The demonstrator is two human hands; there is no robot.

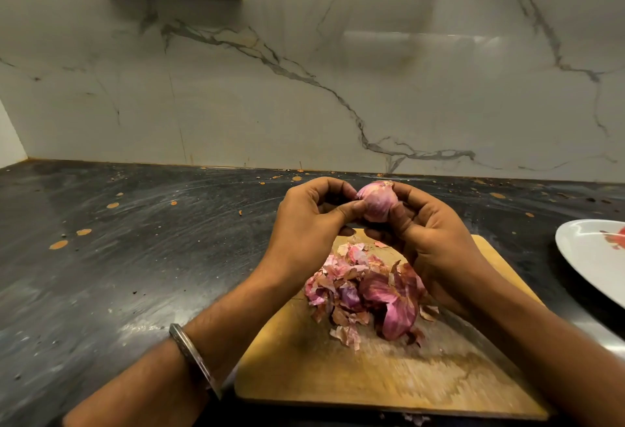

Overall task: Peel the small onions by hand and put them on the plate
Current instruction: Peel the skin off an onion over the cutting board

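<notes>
small onion (376, 201) held in the air above the far end of the wooden cutting board (372, 379), between both hands. right hand (429, 240): fingers curled round the bulb from its right and underside, holding it. left hand (313, 220): thumb and forefinger narrowed to a pinch at the bulb's left tip, on the skin there.

handling, as judged: light, firm, rounded; dry outer skin is papery and tears in flakes, while the layer beneath is likely smooth and slippery. best hold is round the body, with the peeling pinch at a pointed end or loose skin edge.

pile of onion peels (365, 291) lies on the board below the fingers. white plate (588, 257) sits on the dark surface well right of the fingers.
</notes>
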